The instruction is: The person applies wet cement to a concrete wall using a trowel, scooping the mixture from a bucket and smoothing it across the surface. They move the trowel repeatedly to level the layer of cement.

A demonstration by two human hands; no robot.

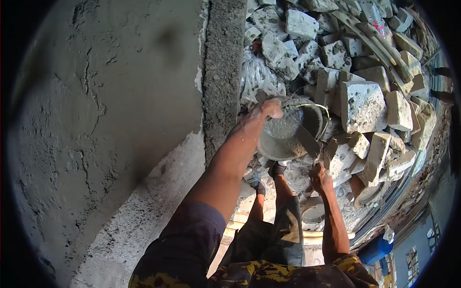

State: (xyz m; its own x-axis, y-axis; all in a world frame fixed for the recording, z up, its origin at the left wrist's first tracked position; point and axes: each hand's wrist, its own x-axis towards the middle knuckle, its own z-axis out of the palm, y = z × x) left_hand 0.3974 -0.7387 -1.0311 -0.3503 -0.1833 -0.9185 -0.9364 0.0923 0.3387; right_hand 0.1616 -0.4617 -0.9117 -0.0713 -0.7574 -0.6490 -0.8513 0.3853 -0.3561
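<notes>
Grey, mortar-smeared plastic or rubber is forming the round bucket [274, 150], and the left grip [272, 109] is clamping onto its rim at the upper left, the bucket hanging or resting just to the right of that hand; what is bearing its base is not showing clearly. The right grip [321, 178] is closing around the handle end of a trowel [307, 139], below and to the right of the bucket, while the trowel's dark blade is reaching up across the bucket's opening. Whether the blade is touching the wet, glinting grey contents, I cannot tell. A pale yellow cord [328, 115] is looping along the bucket's right side.

Below the bucket, two dark shoes [277, 169] are standing near its lower edge. Above and left of it, a clear plastic bag [257, 79] is lying crumpled beside a rough grey concrete strip [223, 72]. Farther left, a broad wall [144, 96] is showing a coat of grey plaster, with a paler, speckled band running along its lower part. To the right, broken whitish blocks [363, 106] are piling up, with wooden planks [374, 45] leaning over them. A blue barrel [376, 250] is sitting well apart, at the lower right.
</notes>
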